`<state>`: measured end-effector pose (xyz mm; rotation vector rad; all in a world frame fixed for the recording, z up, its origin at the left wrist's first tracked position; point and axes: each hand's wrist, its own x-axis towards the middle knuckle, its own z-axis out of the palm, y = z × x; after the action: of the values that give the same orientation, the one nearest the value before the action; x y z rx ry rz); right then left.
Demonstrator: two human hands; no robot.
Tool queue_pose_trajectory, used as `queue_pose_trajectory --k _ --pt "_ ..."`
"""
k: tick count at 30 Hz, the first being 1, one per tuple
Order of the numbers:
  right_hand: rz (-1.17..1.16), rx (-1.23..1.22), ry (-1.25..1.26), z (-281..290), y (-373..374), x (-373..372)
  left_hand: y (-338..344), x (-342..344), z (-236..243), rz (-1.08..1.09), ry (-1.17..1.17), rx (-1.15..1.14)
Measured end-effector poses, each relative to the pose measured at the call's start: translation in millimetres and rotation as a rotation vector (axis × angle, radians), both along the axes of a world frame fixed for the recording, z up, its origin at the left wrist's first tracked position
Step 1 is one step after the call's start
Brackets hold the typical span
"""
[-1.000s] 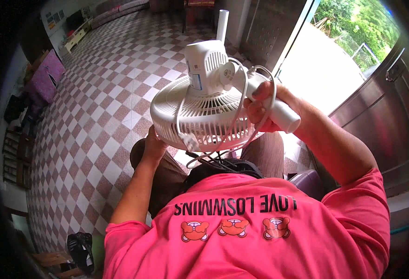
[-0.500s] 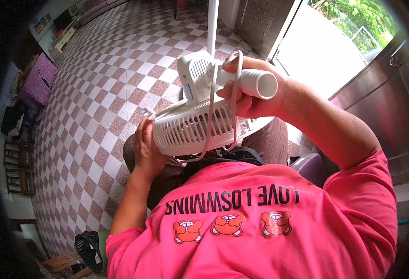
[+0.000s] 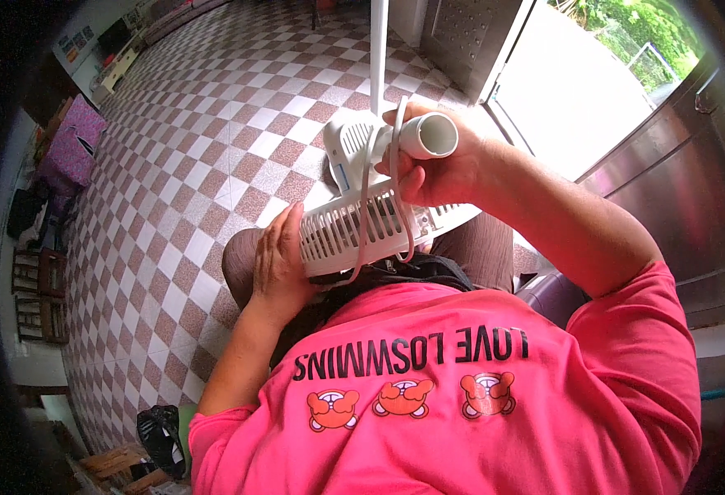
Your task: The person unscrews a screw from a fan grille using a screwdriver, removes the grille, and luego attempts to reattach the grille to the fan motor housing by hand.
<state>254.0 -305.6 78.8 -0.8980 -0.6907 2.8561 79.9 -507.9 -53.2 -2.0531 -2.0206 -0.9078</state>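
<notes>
I hold a white fan head low over my lap. My left hand [image 3: 284, 256] grips the left side of its slatted grille [image 3: 338, 235], fingers bent over the rim. My right hand [image 3: 433, 173] is closed around the white neck tube [image 3: 428, 136], whose open round end faces up toward me. The motor housing [image 3: 346, 140] sits beyond the grille, partly behind my right hand, and loops of pale power cord [image 3: 362, 214] hang across tube and grille. A thin white upright pole [image 3: 377, 58] rises behind the fan.
Checkered tiled floor [image 3: 173, 190] surrounds me. At the left are a pink patterned covered item [image 3: 82, 136] and wooden chairs [image 3: 37, 293]. An open doorway [image 3: 552, 82] with a dark metal door [image 3: 659, 206] is at right, beside a purple object [image 3: 548, 293]. A black bag [image 3: 160, 437] lies lower left.
The fan has tilted, so the grille shows side-on and the tube's open end turns toward me. My right hand has moved up and inward; my left hand has shifted along the rim.
</notes>
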Motion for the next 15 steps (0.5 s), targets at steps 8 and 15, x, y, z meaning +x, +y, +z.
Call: queue_pose_trajectory --k 8,15 --pt "0.062 -0.101 0.013 -16.2 16.1 -13.8 10.8 -7.2 -4.3 0.035 -0.088 -0.090" --pt "0.019 -0.129 -0.081 -53.4 25.3 -29.6 21.4 -16.0 -25.3 0.031 -0.150 -0.319"
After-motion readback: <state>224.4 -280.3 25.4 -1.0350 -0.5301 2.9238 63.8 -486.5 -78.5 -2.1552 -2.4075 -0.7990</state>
